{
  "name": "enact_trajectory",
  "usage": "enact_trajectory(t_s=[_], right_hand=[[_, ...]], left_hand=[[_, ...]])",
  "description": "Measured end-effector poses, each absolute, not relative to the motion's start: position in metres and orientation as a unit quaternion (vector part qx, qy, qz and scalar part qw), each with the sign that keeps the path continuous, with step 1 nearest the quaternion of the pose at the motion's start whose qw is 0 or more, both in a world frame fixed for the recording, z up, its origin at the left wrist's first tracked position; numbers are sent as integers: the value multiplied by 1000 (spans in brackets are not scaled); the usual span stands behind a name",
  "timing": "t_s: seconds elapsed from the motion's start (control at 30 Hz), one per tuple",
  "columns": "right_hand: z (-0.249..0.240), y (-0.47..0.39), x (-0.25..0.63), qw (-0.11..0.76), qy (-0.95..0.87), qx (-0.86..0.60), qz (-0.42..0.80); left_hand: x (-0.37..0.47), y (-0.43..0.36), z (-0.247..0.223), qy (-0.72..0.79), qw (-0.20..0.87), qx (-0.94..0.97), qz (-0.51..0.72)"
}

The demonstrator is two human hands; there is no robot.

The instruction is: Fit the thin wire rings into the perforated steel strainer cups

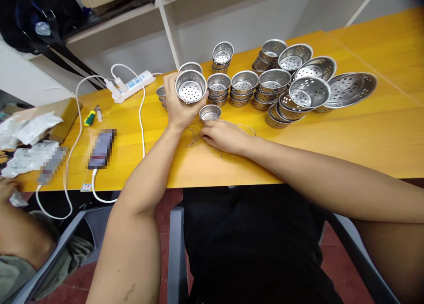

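Observation:
My left hand (181,112) is wrapped round a perforated metal cup (191,90), lifted with its opening turned toward me. The fingers behind the cup are partly hidden. My right hand (224,135) rests low over the table, fingers closed and pointing left among thin curved wires (192,137). Whether a wire is between its fingertips I cannot make out. One bent wire (212,149) lies just below this hand, and a wire loop (247,128) shows beyond the wrist. Directly above the right fingers stands a smaller perforated cup (210,113), close to the held cup.
Stacked perforated cups (245,85) fill the table's back, with larger tilted ones (351,90) to the right. Leftward are a power strip (134,87), white cables, a phone (102,148) and a screwdriver (90,118). Another person's arm (23,220) is at far left.

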State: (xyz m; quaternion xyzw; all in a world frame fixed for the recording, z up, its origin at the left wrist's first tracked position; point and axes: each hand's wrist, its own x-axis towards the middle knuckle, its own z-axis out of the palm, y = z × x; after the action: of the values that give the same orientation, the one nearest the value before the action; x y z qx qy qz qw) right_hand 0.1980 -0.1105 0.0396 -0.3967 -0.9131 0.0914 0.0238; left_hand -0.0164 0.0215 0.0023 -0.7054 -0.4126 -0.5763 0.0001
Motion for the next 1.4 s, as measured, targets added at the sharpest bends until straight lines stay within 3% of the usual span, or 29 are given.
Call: enact_trajectory(t_s=[0.27, 0.5, 0.67, 1.4], right_hand=[[33, -109, 198, 14, -922, -386, 28], [42, -85, 248, 94, -934, -305, 159], [48, -79, 274, 52, -932, -327, 149], [40, -93, 247, 32, -928, -352, 122]], left_hand=[[-21, 14, 11, -452, -55, -692, -560], [-21, 12, 12, -454, -70, -700, -547], [-24, 14, 10, -451, -79, -711, -534], [-23, 12, 10, -443, -56, -714, -540]])
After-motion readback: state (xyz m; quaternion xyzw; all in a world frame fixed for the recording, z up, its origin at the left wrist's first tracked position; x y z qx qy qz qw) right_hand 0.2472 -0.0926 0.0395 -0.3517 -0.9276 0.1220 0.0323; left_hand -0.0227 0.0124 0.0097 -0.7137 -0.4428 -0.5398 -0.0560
